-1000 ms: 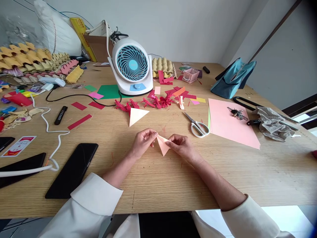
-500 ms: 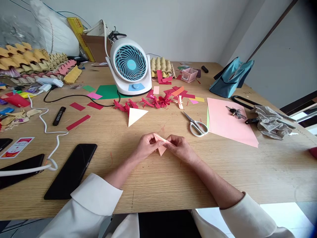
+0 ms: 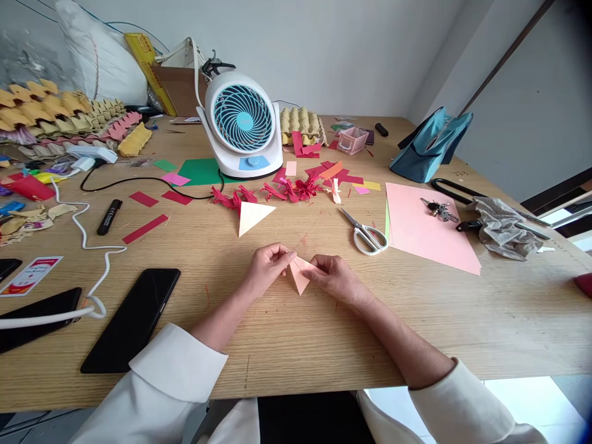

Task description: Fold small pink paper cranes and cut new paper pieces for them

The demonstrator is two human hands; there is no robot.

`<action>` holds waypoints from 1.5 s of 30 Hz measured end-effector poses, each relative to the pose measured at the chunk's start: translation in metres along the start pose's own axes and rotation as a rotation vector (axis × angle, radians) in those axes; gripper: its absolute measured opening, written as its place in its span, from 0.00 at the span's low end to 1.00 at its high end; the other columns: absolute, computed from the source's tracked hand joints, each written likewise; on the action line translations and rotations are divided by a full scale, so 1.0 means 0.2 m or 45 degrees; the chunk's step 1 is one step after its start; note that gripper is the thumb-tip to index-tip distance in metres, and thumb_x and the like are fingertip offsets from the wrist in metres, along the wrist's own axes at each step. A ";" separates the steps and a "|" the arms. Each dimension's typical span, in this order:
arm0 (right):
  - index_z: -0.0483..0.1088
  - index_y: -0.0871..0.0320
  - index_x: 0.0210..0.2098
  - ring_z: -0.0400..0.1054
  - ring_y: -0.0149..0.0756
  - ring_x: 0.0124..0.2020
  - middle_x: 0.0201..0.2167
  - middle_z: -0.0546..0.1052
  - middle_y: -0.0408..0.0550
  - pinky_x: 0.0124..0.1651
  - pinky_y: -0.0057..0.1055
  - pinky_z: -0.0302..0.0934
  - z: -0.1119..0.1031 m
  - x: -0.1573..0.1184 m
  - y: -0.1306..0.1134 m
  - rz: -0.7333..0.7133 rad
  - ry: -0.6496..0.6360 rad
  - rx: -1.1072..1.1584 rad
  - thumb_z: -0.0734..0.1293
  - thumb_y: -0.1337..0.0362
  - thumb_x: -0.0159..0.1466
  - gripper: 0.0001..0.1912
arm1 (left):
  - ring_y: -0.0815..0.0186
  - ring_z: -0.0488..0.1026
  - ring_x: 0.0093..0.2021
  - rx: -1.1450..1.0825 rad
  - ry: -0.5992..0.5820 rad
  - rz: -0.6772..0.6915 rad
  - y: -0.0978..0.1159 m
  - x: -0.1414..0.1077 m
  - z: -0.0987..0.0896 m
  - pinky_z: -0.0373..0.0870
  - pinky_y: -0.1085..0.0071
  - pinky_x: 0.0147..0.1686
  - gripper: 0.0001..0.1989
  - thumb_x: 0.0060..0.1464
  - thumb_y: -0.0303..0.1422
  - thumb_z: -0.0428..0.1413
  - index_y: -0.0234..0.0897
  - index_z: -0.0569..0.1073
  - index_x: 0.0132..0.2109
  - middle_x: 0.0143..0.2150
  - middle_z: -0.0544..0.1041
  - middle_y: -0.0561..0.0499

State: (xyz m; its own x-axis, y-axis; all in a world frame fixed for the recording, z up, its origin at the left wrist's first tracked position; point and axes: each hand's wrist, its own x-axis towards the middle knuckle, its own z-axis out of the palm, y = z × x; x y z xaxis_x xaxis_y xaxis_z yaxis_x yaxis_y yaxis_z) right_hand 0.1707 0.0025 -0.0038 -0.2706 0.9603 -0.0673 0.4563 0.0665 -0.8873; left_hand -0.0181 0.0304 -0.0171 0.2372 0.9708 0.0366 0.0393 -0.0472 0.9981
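Note:
A small folded triangle of peach paper is held between my two hands, one point facing down toward me. My left hand pinches its upper left corner between thumb and fingers. My right hand grips the right corner, thumb on top. Just beyond lies a cream paper triangle. Behind that is a row of crumpled red paper pieces. White-handled scissors rest to the right of my hands.
Pink paper sheets with keys on them lie right. A white fan stands at the back. Left are a black phone, a marker and a white cable. A blue bag stands back right.
My left hand has shifted slightly left, its thumb now at the paper's upper left corner, so more of the triangle shows. My right hand has barely moved.

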 end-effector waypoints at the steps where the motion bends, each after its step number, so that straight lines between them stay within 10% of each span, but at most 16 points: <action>1: 0.67 0.59 0.25 0.53 0.27 0.24 0.21 0.61 0.37 0.26 0.26 0.45 0.00 0.00 0.00 0.003 -0.011 0.006 0.66 0.55 0.59 0.14 | 0.74 0.63 0.21 -0.015 0.008 -0.011 0.01 0.00 0.00 0.62 0.76 0.22 0.16 0.51 0.43 0.62 0.34 0.71 0.26 0.22 0.68 0.56; 17: 0.64 0.59 0.24 0.47 0.26 0.22 0.20 0.55 0.37 0.25 0.26 0.40 -0.02 0.02 0.03 0.019 0.024 0.093 0.65 0.52 0.59 0.17 | 0.74 0.65 0.23 0.118 0.259 0.195 0.02 0.01 -0.05 0.65 0.77 0.22 0.14 0.60 0.43 0.53 0.36 0.73 0.35 0.31 0.72 0.52; 45: 0.61 0.57 0.23 0.47 0.27 0.23 0.21 0.56 0.37 0.25 0.27 0.41 -0.01 0.03 0.07 -0.010 0.113 0.176 0.65 0.48 0.60 0.20 | 0.67 0.71 0.35 0.663 0.148 0.673 0.07 -0.04 -0.03 0.69 0.73 0.35 0.17 0.64 0.34 0.49 0.37 0.75 0.55 0.44 0.77 0.45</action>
State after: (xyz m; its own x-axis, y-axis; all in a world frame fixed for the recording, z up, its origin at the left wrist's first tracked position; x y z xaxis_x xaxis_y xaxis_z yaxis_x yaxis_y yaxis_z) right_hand 0.1775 0.0104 -0.0161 -0.1948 0.9805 -0.0251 0.3318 0.0418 -0.9424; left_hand -0.0257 0.0237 -0.0039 0.2489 0.8052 0.5382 0.4094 -0.5911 0.6949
